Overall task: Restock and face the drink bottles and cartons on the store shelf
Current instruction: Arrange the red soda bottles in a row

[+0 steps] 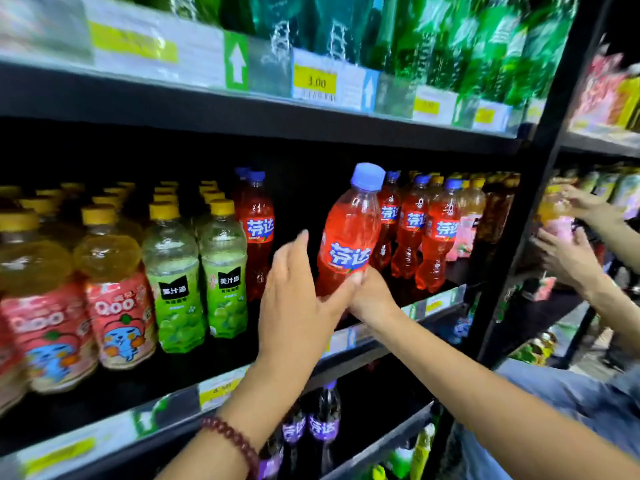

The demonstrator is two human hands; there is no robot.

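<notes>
The person is partway through facing one red-orange plastic soda bottle with a blue cap, held tilted in the gap on the dark metal middle shelf, between a lone matching bottle on its left and a row of matching bottles on its right. The right hand clasps the bottle low down, fingers wrapped around its base. The left hand is slack, fingers straight, its thumb touching the bottle's lower side. The blue label reads 芬达, already turned outward. My guess is the next move calls for standing it upright at the shelf's front edge, in line with its neighbours. Nearby green-labelled juice bottles read 美汁源, pink-labelled ones read Qoo, and a yellow price tag above reads 3.00.
</notes>
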